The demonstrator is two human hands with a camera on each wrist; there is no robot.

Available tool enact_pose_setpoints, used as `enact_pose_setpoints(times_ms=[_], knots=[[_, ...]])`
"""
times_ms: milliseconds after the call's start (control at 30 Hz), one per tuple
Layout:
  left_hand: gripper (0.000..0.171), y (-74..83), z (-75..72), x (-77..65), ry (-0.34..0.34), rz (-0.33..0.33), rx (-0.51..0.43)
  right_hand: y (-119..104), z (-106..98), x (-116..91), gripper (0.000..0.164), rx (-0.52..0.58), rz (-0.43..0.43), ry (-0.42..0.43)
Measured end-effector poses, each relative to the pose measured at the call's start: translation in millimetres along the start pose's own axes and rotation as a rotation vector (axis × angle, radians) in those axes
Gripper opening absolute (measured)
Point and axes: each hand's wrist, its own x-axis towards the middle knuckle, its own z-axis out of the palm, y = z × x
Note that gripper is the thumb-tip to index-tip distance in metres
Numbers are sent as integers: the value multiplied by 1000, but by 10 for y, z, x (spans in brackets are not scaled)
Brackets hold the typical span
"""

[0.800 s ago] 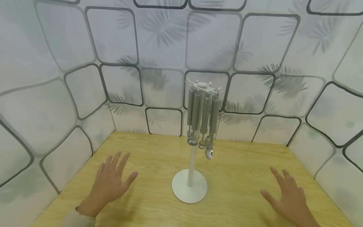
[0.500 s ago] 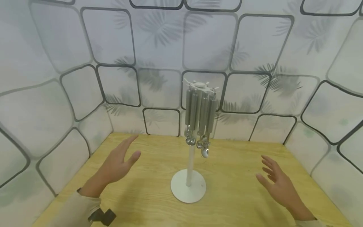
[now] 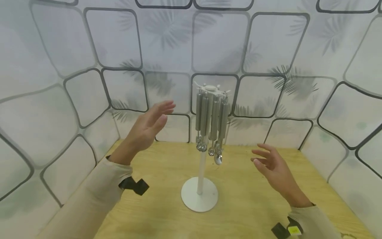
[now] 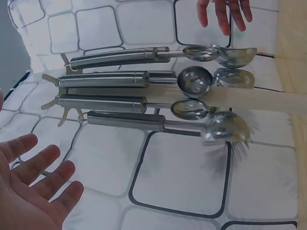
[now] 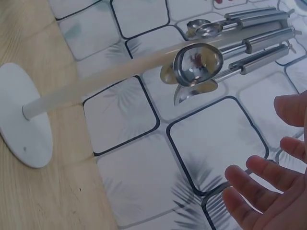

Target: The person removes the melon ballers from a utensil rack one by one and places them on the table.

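A white stand (image 3: 191,199) with a round base and a thin pole stands upright on the table. From its top rack (image 3: 211,88) hang several stainless steel scoops and spoons (image 3: 205,114), their bowls downward. My left hand (image 3: 145,127) is raised to the left of them, apart from the handles, with relaxed fingers; the left wrist view shows its palm and fingers (image 4: 43,184) holding nothing. To the right and lower is my right hand (image 3: 276,167), fingers slightly bent, touching nothing. In the right wrist view a round scoop bowl (image 5: 197,65) hangs well away from the fingers (image 5: 252,184).
The wood-grain table (image 3: 244,205) reaches back to walls (image 3: 167,36) covered with a sheet of rounded squares and leaf prints. Each sleeve carries a dark strap (image 3: 134,185) with a small block.
Both hands have risen from low over the table and moved inward towards the stand, the left one higher. The stand and the utensils keep their place.
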Motion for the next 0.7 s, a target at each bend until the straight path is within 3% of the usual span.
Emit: enact_pose_setpoints(times_ms=[100,300,533,700], knots=[[76,26,38,158,4,10,-33,-46,47,92,48,56,-16,-9],[79,39,97,382,16,26,-118,-151,135,236,43,131,-29,-18],[52,81,113,547,18,1,-292,-239,220,408,37,131,-38,-36],[53,135,114,639,11,-27,-378,-284,269,512,35,149,-37,-56]])
